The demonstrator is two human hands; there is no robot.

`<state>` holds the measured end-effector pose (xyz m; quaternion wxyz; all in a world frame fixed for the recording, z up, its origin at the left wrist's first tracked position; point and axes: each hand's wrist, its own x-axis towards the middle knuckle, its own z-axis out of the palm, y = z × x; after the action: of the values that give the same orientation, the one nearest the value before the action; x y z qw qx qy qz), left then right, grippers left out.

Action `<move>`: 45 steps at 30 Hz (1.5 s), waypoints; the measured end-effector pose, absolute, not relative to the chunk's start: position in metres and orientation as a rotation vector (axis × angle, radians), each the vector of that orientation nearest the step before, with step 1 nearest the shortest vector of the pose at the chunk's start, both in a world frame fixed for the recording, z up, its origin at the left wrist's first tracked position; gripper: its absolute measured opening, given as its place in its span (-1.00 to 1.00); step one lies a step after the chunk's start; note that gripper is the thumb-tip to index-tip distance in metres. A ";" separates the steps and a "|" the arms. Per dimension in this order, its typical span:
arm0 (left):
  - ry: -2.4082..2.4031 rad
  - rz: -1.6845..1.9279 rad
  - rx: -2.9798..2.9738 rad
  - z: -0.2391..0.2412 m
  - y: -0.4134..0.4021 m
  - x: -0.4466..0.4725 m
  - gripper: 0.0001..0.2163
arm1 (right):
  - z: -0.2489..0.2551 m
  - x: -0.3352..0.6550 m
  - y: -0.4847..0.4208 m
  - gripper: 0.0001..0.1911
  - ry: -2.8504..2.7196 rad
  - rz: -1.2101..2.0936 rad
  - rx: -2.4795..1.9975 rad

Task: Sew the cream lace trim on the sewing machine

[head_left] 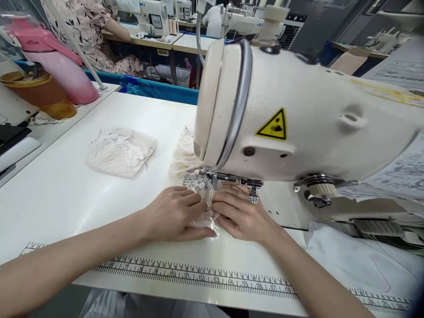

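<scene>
A strip of white lace fabric with a scalloped trim runs under the presser foot of the white sewing machine. My left hand lies on the lace's left side, fingers curled onto it and thumb stretched out to the right. Close to the metal guide, my right hand grips the lace's right edge between bent fingers and thumb. Gathered cream lace bunches behind the needle area, partly hidden by the machine head. The needle itself cannot be made out.
Another lace piece with loose dark threads lies on the white table. A printed ruler follows the front edge. At left stand a pink bottle and an amber cup; white cloth lies at right. A person sits beyond.
</scene>
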<state>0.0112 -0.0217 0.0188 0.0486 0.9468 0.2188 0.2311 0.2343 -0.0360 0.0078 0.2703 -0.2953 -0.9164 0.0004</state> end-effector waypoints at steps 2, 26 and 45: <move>0.645 0.733 3.011 0.016 -0.024 0.009 -0.79 | 0.008 0.236 -0.035 -0.83 -2.494 0.000 -0.776; 0.669 0.780 3.031 0.004 -0.025 0.008 -0.78 | 0.012 0.232 -0.032 -0.79 -2.417 0.034 -0.723; 0.713 0.783 3.011 0.004 -0.022 0.010 -0.73 | 0.010 0.230 -0.032 -0.83 -2.420 -0.110 -0.735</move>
<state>0.0096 -0.0219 0.0045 -0.0250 0.9431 0.2234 0.2451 0.2304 -0.0323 0.0102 0.3004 -0.2771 -0.9117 -0.0415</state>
